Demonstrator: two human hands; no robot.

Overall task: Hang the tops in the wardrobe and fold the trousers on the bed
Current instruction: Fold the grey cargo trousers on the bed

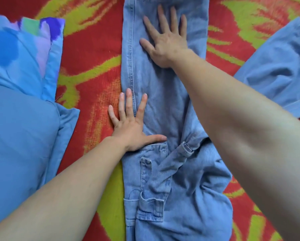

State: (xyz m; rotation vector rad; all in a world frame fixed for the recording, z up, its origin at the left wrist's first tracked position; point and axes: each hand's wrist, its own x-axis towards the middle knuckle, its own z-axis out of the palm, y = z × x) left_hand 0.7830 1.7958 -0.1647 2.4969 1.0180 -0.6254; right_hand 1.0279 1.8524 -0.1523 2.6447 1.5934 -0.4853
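Red and green blanket (93,70) covers the bed, and the jeans (163,105) lie on it in the middle. Their long way runs straight out from the person. Nearest is the top part of the jeans, with pockets, bunched and wrinkly. A blue pillow (20,119) sits left of the jeans. A bit farther out, the left hand (130,126) lies flat on the jeans' left edge, fingers straight, holding nothing. Farther still, the right hand (164,42) presses flat on the legs, fingers spread, gripping nothing. Some blue clothing (276,73) lies right of the jeans. The legs look smooth and go out of view. I think the right hand is closer for bringing the far end back.
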